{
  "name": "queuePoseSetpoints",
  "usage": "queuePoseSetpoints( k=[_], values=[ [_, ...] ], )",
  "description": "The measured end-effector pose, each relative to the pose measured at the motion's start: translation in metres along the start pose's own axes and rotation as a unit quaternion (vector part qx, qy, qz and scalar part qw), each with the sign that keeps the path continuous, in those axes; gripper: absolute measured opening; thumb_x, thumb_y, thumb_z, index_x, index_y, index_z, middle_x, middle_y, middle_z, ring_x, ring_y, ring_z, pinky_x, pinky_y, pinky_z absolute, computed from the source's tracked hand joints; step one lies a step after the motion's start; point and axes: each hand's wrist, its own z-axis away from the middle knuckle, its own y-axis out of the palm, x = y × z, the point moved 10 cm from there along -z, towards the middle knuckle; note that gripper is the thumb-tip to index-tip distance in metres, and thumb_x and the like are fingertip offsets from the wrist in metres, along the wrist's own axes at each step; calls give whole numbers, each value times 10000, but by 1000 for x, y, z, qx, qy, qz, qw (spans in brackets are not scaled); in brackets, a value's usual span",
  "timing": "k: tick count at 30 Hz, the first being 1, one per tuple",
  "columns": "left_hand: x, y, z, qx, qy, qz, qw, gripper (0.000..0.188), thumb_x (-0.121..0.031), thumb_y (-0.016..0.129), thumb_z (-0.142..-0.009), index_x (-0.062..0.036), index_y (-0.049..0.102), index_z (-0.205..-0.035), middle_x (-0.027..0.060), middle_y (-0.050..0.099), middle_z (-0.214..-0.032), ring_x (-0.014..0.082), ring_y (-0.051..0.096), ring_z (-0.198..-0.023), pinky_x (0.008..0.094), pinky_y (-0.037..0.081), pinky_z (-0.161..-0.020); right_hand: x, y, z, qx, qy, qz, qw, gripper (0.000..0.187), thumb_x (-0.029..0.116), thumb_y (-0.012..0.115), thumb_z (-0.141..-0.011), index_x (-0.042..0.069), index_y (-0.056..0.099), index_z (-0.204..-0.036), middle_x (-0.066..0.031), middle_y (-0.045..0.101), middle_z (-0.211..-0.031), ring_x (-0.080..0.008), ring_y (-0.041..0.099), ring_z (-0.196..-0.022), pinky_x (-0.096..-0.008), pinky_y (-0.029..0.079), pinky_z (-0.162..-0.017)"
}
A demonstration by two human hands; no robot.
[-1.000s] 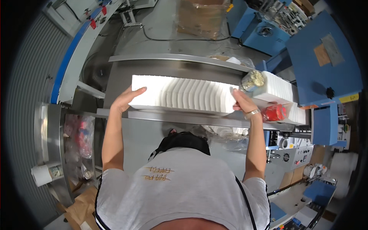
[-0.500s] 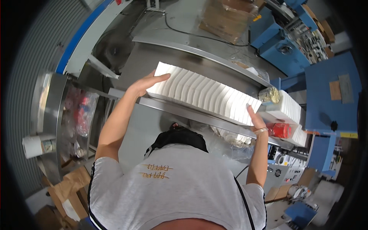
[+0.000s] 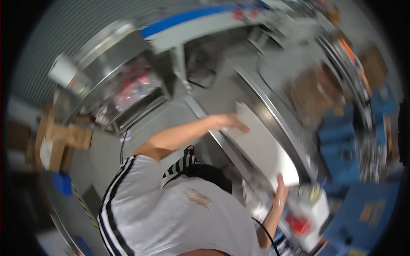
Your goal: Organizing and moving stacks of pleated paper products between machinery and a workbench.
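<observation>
A long white row of stacked sheets or pads (image 3: 262,147) lies along the steel bench (image 3: 273,109); motion blurs its separate layers. By its far left end is my left hand (image 3: 228,121), with fingers stretched out over the near side, not wrapped round it. Whether they touch the row is hard to see. My right hand (image 3: 279,195) is at the row's near right end, thumb pointing up. Its other fingers are smeared, so a grip there cannot be made out.
Beyond the bench's right end stand a red container (image 3: 297,224) and white stacks (image 3: 318,209). A steel table (image 3: 113,64) with bagged red items below is at the left. Cardboard boxes (image 3: 318,89) and blue machines (image 3: 339,153) stand at the right.
The view has swung, so the bench and white row now slant down to the right. My left hand's fingers now reach over the row's near side, instead of clasping its end.
</observation>
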Motion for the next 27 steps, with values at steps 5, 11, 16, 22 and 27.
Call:
queuePoseSetpoints(
  k=[5, 11, 16, 22, 27],
  values=[
    [-32, -109, 71, -185, 131, 25, 974, 1018, -274, 846, -653, 116, 246, -1377, 200, 446, -1318, 264, 449, -1211, 312, 371, -1014, 94, 94, -8, 84, -189, -61, 976, 671, 204, 683, -831, -43, 371, -1371, -118, 449, -1370, -237, 437, -1234, -354, 331, -1030],
    [-21, -261, 176, -232, 162, 158, 946, 592, -187, 809, -716, 25, 549, -1203, 93, 661, -1032, 165, 626, -952, 297, 465, -915, 194, 276, -5, 187, -262, -44, 946, 679, 171, 683, -823, -67, 352, -1366, -134, 452, -1357, -246, 435, -1235, -347, 318, -1045],
    [43, -400, 278, -340, 137, 174, 914, 694, -165, 749, -760, 16, 415, -1340, 141, 599, -1182, 218, 567, -1105, 329, 431, -965, 242, 470, 14, 290, -262, 16, 920, 673, 182, 698, -807, -56, 380, -1351, -129, 480, -1326, -239, 459, -1204, -340, 341, -1024],
    [134, -501, 422, -469, 86, 273, 835, 727, -241, 751, -756, 28, 417, -1343, 163, 534, -1279, 252, 512, -1181, 359, 391, -1005, 259, 724, 52, 461, -258, 132, 838, 445, 158, 695, -805, -19, 555, -1188, -76, 615, -1097, -184, 587, -971, -299, 460, -851],
    [189, -541, 515, -565, 12, 305, 766, 697, -334, 707, -806, 20, 429, -1337, 156, 538, -1284, 258, 528, -1168, 348, 406, -993, 250, 898, 83, 623, -195, 147, 743, 420, 241, 695, -820, 1, 608, -1154, -73, 628, -1123, -155, 577, -1047, -306, 447, -910]
  ],
)
